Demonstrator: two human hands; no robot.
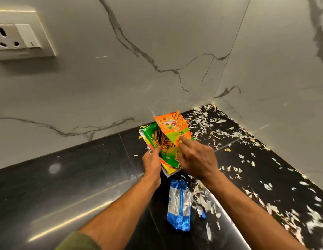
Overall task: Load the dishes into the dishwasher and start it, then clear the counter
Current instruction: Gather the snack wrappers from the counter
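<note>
While left hand grips green snack wrapper, right hand pinches orange wrapper near counter back corner; blue wrapper lies at front edge.

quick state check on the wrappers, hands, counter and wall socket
orange wrapper: held up, pinched by right hand
green wrapper: gripped by left hand
blue wrapper: lying on counter, untouched
peel scraps: scattered over counter's right side
wall socket: nothing plugged in
</note>
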